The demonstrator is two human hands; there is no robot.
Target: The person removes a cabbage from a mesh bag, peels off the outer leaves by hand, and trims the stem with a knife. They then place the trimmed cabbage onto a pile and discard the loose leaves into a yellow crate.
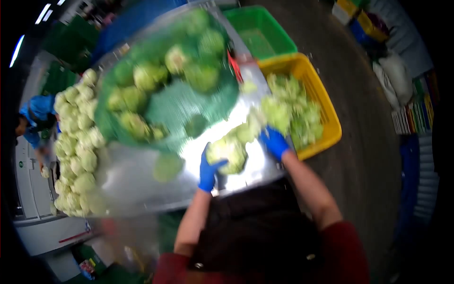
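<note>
**Two gloved hands on a vegetable head at the tabletop's edge**

Head view: the picture is blurred throughout, so fine detail is lost. The left hand (211, 169), in a blue glove, is wrapped round the near side of a pale green vegetable head (229, 152), with the thumb laid on its front. That head sits on the shiny steel tabletop (137, 182), close to the person's edge and near the tabletop's right end. The right hand (274, 142), also gloved in blue, lies at the far right of the same head, against leafy pieces (248, 130) that trail toward the tabletop's right edge. Whether its fingers are clasped or loose I cannot tell.

Just beside the right hand, off the tabletop's end, stands a yellow crate (332, 135) filled with loose green trimmings (298, 113). Beyond it is a green crate (283, 41).

Further back on the tabletop lies a large green mesh sack (189, 106) with many more heads inside. One blurred head (168, 166) lies apart, in front of the sack and left of the left hand. A thick row of pale heads (75, 142) runs along the tabletop's left side. Past that row, a co-worker in blue clothing (38, 113) is at the frame's left edge.
</note>
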